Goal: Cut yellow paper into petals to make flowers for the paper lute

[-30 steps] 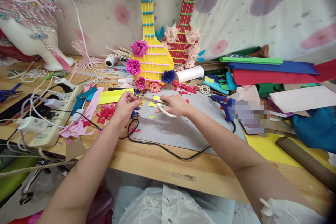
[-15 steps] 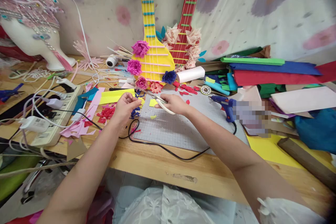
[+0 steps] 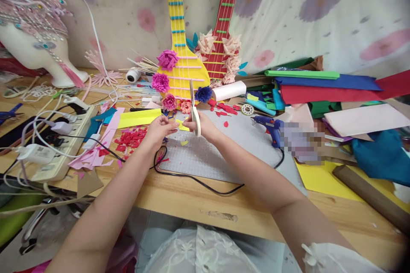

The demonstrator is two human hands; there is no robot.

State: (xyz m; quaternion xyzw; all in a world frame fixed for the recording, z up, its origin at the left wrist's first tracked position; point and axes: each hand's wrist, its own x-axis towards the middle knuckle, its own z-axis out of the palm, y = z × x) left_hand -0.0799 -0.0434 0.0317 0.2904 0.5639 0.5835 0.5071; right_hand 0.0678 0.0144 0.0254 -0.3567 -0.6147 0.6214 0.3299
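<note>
White-handled scissors [image 3: 195,121] stand with blades upward in my right hand [image 3: 205,127], its fingers wrapped about the handles. My left hand [image 3: 159,131] pinches a small piece of yellow paper [image 3: 177,122] near the right fingertips. Both hands hover over the left part of a grey cutting mat [image 3: 224,160], where a yellow scrap [image 3: 184,142] lies. Just behind them rises a yellow paper lute [image 3: 188,70] with paper flowers around its body. A strip of yellow paper [image 3: 139,118] lies left of my left hand, above a heap of red paper bits [image 3: 132,137].
A blue glue gun [image 3: 272,127] lies on the mat's right side, its black cable [image 3: 205,183] looping across the front. Leftward stands a power strip [image 3: 65,147] with plugged-in chargers. Folded coloured paper [image 3: 326,83] is stacked at the right. Behind leans a red lute [image 3: 221,57].
My right hand has turned the scissors from pointing left to pointing upward, and its fingertips have come closer to my left hand. The view has shifted slightly.
</note>
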